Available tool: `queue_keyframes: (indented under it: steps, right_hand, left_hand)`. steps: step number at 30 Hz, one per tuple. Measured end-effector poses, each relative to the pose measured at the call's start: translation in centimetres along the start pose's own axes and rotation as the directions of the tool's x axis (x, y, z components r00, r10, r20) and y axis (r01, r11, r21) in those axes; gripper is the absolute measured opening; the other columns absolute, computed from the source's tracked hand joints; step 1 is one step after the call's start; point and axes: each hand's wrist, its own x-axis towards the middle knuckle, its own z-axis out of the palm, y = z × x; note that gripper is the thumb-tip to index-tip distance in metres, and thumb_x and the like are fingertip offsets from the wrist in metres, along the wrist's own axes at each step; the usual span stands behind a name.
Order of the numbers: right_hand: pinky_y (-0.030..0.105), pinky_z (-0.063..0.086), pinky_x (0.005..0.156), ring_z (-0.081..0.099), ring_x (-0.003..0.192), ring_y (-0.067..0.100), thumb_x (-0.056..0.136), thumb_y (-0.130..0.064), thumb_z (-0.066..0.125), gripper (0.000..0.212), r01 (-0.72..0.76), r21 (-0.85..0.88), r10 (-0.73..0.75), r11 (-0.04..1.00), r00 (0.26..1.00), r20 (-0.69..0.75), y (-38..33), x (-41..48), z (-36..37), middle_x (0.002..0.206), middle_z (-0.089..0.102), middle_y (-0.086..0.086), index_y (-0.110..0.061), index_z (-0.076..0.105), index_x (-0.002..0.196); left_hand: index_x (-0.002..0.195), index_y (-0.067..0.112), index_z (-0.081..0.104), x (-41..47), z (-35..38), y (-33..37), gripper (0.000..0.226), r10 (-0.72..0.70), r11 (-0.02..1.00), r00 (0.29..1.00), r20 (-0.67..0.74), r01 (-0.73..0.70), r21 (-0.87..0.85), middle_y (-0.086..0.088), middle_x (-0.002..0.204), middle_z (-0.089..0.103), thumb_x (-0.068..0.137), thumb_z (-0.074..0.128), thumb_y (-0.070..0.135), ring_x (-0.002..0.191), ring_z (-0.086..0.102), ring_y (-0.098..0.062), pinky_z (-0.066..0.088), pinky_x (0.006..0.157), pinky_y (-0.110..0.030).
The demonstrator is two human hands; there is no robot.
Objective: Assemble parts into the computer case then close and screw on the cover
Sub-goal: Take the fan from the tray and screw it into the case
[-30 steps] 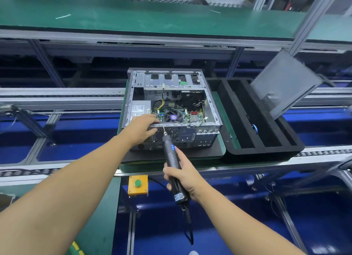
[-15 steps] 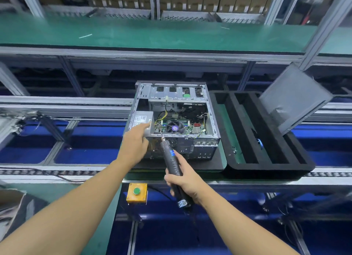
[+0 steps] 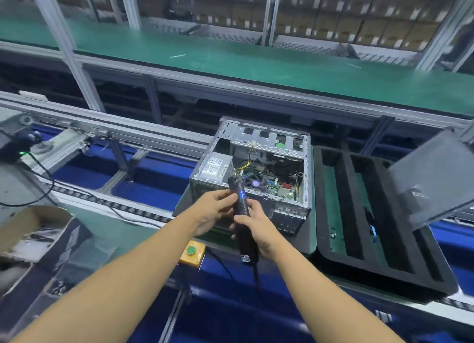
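Observation:
An open computer case [image 3: 289,209] lies on a black pad on the conveyor, its motherboard, fan and power supply showing. In front of it I hold a black electric screwdriver [image 3: 239,199] upright, its tip raised near the case's near rim. My right hand [image 3: 256,229] grips the lower handle. My left hand [image 3: 213,211] touches the upper barrel with its fingertips. The grey cover panel [image 3: 433,176] leans at the right on a black foam tray [image 3: 379,240].
A yellow box with a green button [image 3: 191,251] sits on the front rail below the hands. An open cardboard box [image 3: 36,237] and cables lie at the left. A green shelf [image 3: 256,68] runs behind the conveyor.
My left hand left the case's rim and came to the screwdriver barrel. The screwdriver tip pulled back from the case. The view swung to the left.

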Motion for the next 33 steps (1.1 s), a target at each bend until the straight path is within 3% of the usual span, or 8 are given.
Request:
queue_keyframes:
  steps: [5,8,12,15,19,22,26,33]
  right_hand:
    - [0.042,0.053,0.089,0.064,0.086,0.019,0.095,-0.018,0.069,0.029,0.072,-0.350,-0.053,0.934,0.997,0.065,-0.5,0.8,1.0,0.105,0.069,0.015,-0.018,0.052,0.119]
    - [0.029,0.053,0.077,0.064,0.075,0.012,0.093,-0.029,0.071,0.021,0.106,-0.453,-0.068,0.885,0.993,0.098,-0.1,1.8,2.9,0.097,0.074,0.011,-0.025,0.057,0.109]
    - [0.038,0.055,0.079,0.068,0.079,0.021,0.094,-0.026,0.071,0.017,0.096,-0.444,-0.019,0.891,0.985,0.173,1.3,3.9,7.3,0.090,0.075,0.010,-0.017,0.061,0.105]
    - [0.041,0.054,0.080,0.066,0.082,0.024,0.091,-0.018,0.074,0.022,0.032,-0.412,0.072,0.910,0.969,0.235,2.7,5.6,11.2,0.099,0.072,0.022,-0.005,0.063,0.106]
    - [0.041,0.055,0.080,0.069,0.088,0.026,0.088,-0.021,0.075,0.025,-0.043,-0.481,0.208,0.876,0.932,0.296,4.2,8.3,16.0,0.108,0.072,0.023,-0.008,0.067,0.108]
    - [0.048,0.058,0.086,0.071,0.092,0.031,0.090,-0.022,0.073,0.028,-0.093,-0.521,0.271,0.848,0.922,0.276,5.2,10.6,18.8,0.102,0.072,0.018,-0.007,0.065,0.111]
    - [0.041,0.060,0.079,0.065,0.077,0.022,0.091,-0.023,0.070,0.023,-0.125,-0.574,0.311,0.810,0.920,0.238,7.0,13.4,21.7,0.086,0.066,0.007,-0.005,0.066,0.105]
    - [0.035,0.053,0.078,0.067,0.087,0.026,0.088,-0.031,0.076,0.027,-0.175,-0.752,0.427,0.635,0.891,0.153,12.8,17.4,25.8,0.099,0.073,0.016,-0.005,0.071,0.094]
  left_hand:
    - [0.116,0.005,0.066,-2.1,-1.7,0.0,0.040,0.070,0.987,0.986,-0.153,-0.091,-0.133,-0.016,0.115,0.070,0.082,0.072,0.026,0.104,0.067,-0.030,0.052,0.090,-0.041]
    - [0.116,0.002,0.064,-3.8,-3.0,-0.2,0.044,0.096,0.966,0.956,-0.276,-0.157,-0.207,-0.014,0.109,0.071,0.079,0.075,0.023,0.095,0.070,-0.026,0.056,0.079,-0.031]
    - [0.111,0.001,0.063,-5.7,-5.6,-1.1,0.027,0.074,0.959,0.876,-0.476,-0.194,-0.208,-0.009,0.096,0.070,0.090,0.069,0.016,0.076,0.070,-0.014,0.054,0.064,-0.021]
    - [0.111,0.004,0.063,-7.4,-8.8,-1.8,0.025,0.015,0.978,0.820,-0.573,-0.131,-0.163,-0.006,0.094,0.069,0.092,0.069,0.021,0.077,0.068,-0.016,0.053,0.062,-0.026]
    - [0.103,0.016,0.064,-9.0,-13.4,-2.6,0.013,-0.060,0.986,0.781,-0.622,-0.051,-0.159,-0.003,0.094,0.072,0.094,0.066,0.025,0.081,0.069,-0.016,0.053,0.066,-0.029]
    - [0.112,0.012,0.066,-9.3,-16.8,-2.9,0.017,-0.105,0.989,0.804,-0.586,0.023,-0.146,-0.005,0.098,0.074,0.095,0.065,0.017,0.082,0.072,-0.014,0.057,0.068,-0.028]
    - [0.114,0.009,0.066,-8.8,-20.7,-4.5,0.021,-0.156,0.988,0.803,-0.575,0.123,-0.096,-0.006,0.099,0.075,0.094,0.064,0.006,0.079,0.072,-0.008,0.056,0.064,-0.021]
    - [0.116,0.008,0.064,-7.2,-26.8,-9.9,0.022,-0.289,0.948,0.738,-0.609,0.308,-0.076,-0.002,0.096,0.075,0.095,0.060,0.003,0.077,0.069,-0.011,0.055,0.063,-0.023]
